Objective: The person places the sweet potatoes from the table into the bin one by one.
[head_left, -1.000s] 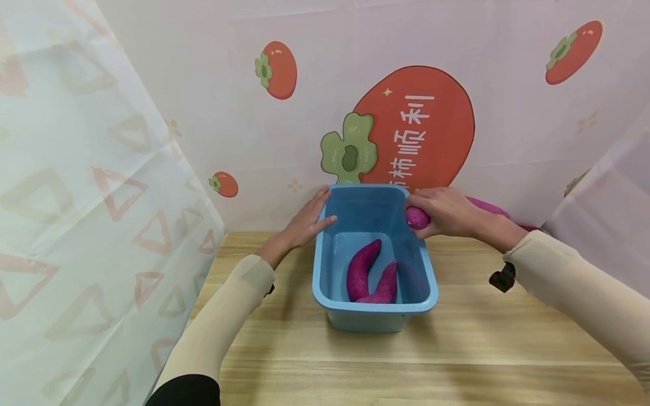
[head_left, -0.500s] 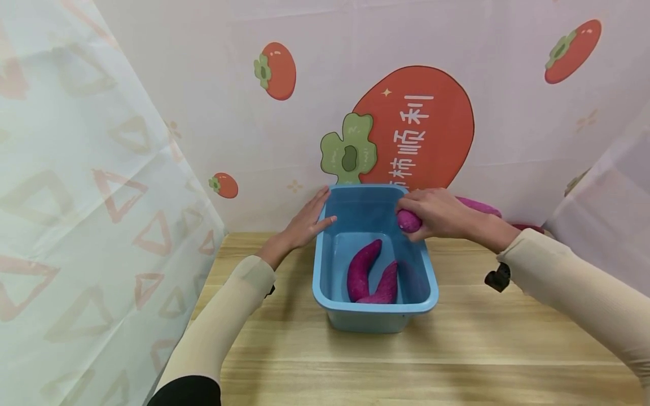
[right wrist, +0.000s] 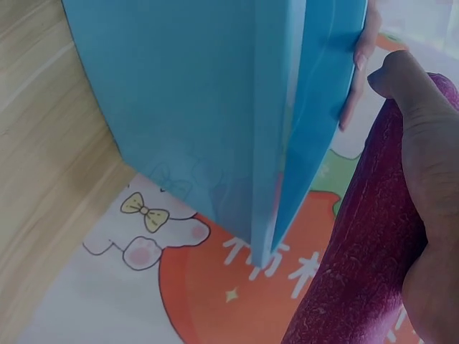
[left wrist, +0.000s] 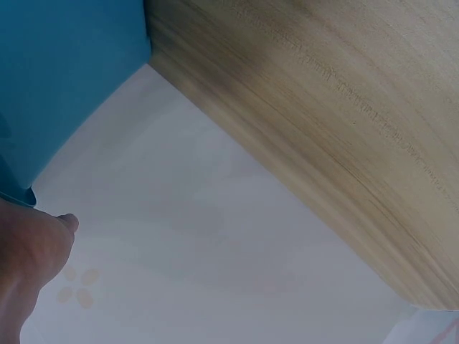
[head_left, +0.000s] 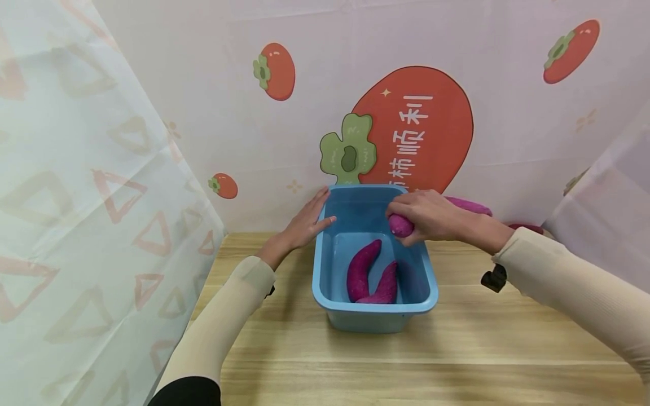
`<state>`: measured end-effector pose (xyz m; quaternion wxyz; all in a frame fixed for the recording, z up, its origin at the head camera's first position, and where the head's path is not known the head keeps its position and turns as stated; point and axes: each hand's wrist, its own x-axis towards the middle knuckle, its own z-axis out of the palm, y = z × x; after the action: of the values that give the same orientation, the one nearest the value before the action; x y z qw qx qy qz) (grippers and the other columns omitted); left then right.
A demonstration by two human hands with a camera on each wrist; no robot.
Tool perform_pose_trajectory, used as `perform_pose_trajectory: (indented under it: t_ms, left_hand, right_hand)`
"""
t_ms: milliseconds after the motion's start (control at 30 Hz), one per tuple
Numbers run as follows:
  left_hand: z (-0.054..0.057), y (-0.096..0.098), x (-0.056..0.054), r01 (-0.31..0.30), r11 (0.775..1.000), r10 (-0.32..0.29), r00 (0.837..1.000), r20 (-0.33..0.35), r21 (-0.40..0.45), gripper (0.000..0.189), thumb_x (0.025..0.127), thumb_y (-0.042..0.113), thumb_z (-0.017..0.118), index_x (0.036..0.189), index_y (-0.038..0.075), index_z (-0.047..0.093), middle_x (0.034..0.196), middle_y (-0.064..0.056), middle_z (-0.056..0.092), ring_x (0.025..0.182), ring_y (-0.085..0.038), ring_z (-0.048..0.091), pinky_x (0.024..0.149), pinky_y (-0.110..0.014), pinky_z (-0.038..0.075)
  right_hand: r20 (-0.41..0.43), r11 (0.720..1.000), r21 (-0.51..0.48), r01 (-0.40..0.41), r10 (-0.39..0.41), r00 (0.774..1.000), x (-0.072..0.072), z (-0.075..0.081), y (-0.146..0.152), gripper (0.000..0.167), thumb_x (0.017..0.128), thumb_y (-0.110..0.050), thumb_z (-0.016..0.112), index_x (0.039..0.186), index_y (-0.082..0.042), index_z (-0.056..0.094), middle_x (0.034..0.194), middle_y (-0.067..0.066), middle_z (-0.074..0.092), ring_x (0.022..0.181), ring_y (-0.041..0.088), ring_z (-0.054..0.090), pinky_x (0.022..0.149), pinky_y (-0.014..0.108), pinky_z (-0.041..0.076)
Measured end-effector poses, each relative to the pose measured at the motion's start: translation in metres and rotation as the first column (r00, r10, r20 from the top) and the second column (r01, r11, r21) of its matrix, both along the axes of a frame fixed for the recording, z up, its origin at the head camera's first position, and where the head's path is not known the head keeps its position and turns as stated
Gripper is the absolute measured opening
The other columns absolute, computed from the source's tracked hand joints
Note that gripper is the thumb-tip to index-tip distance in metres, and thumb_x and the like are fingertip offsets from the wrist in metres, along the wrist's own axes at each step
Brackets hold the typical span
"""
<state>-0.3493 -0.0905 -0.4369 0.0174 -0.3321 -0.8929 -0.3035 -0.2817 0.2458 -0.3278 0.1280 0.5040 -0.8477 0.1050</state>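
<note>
A light blue plastic basin [head_left: 376,308] stands on the table in the head view. Two purple sweet potatoes [head_left: 363,270] lie on its floor, their near ends together. My left hand [head_left: 307,223] rests on the basin's left rim, fingers stretched out along it and thumb over the edge. Over the right rim, my right hand [head_left: 431,217] grips a long purple sweet potato [head_left: 401,225] round its middle. One end pokes out over the basin, the other behind the wrist. The right wrist view shows its rough skin and my thumb along it.
The wooden table [head_left: 376,366] reaches back to a white cloth [head_left: 284,146] printed with persimmons. Another cloth [head_left: 96,186] hangs along the left side. Behind my right wrist, a dark red object [head_left: 528,227] is mostly hidden.
My right hand has moved left with the sweet potato, further over the basin's right rim. The left hand, the basin and the two sweet potatoes inside stay put.
</note>
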Motion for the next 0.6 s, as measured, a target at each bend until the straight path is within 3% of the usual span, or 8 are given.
perform_pose_trajectory:
  t_ms: [600]
  left_hand:
    - [-0.001,0.000,0.000,-0.004,1.000,0.004,1.000,0.003,0.007,0.086,0.104,0.051,0.041,0.170,0.005,0.011,0.179,-0.008,0.004,0.165,-0.029,0.008,0.130,-0.059,0.015]
  right_hand:
    - [0.024,0.998,0.027,-0.053,0.052,0.998,0.007,0.009,-0.028,0.054,0.068,-0.035,0.098,0.111,-0.018,0.070,0.100,-0.001,0.073,0.088,0.016,0.069,0.071,0.036,0.060]
